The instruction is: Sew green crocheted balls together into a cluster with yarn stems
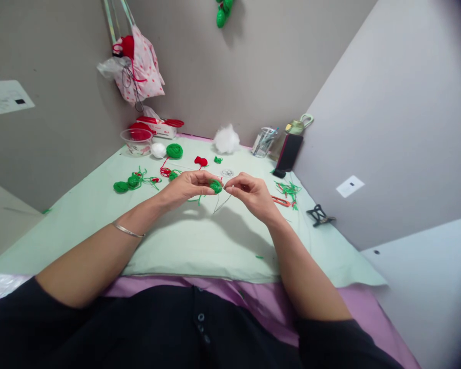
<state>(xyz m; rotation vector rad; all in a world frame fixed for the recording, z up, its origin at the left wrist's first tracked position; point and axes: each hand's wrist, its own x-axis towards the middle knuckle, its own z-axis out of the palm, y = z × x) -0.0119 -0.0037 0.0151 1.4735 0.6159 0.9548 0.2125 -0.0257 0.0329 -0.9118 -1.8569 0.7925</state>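
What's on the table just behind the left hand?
Looped red yarn and part of a green yarn bundle show beyond the left hand, which holds a small green piece. The hand hides the rest of the bundle; anything else it covers can't be seen.

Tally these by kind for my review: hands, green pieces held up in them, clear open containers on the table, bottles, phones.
Hands: 2 (left hand, right hand)
Held green piece: 1
Clear open containers: 2 (round tub, tall cup)
Bottle: 1
Phone: 1
Total: 7
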